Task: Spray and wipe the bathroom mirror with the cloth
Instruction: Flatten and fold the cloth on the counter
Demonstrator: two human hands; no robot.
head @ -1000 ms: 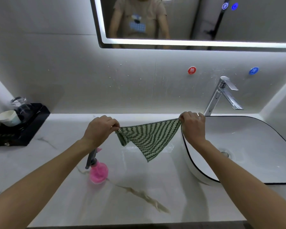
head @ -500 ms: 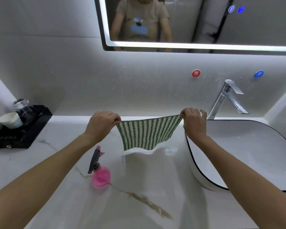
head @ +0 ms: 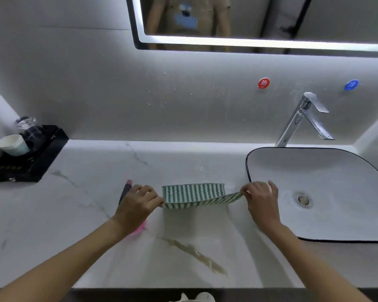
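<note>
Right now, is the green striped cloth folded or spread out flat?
Folded. The cloth is doubled over itself, its near layer pinched by left hand and right hand.

Two hands (head: 138,203) (head: 261,201), one cloth (head: 192,192)

Dim, cool light comes from the glowing strip along the mirror (head: 260,43) edge, washing the wall (head: 96,88). Soft shadows under both arms. Wide-angle bending at edges; slightly soft overall.

left hand (head: 138,201) and right hand (head: 261,198) pinched, arms outstretched.
</note>
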